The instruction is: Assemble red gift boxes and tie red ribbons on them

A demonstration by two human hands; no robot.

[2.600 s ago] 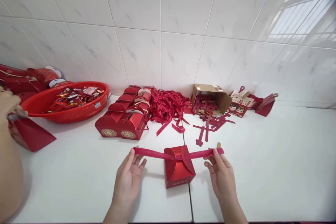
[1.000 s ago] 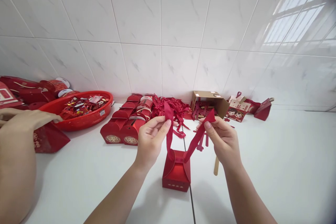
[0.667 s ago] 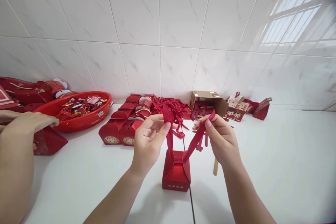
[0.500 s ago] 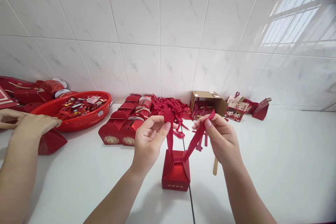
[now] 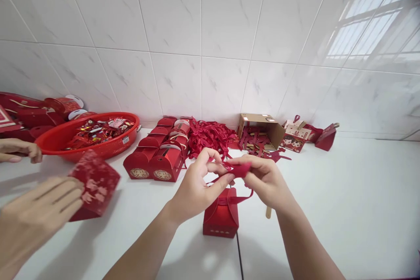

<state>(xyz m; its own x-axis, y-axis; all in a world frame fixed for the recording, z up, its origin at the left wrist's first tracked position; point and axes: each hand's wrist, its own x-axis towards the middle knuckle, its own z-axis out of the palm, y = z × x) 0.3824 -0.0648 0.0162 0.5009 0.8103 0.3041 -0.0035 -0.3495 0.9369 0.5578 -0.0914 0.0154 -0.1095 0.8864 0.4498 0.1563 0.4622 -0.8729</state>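
Note:
A small red gift box [image 5: 220, 218] with gold lettering stands upright on the white table below my hands. A dark red ribbon [image 5: 241, 169] runs through its top and up to my fingers. My left hand [image 5: 200, 179] pinches one part of the ribbon between thumb and fingers. Close beside it, my right hand [image 5: 262, 179] grips the other part, and the ribbon ends cross between my fingertips. Exactly how the ends overlap is partly hidden by the fingers.
Behind stand rows of red boxes [image 5: 164, 162], a heap of ribbons [image 5: 213, 138] and a cardboard box [image 5: 262, 122]. Further right is a patterned box [image 5: 293, 137]. At left, a co-worker's hand [image 5: 42, 214] holds a red box [image 5: 96, 188] near a red basket [image 5: 127, 144] of sweets.
My hands have come together and lowered slightly, bringing the two spread ribbon ends across each other. The co-worker's red box has moved right and nearer, in front of the basket.

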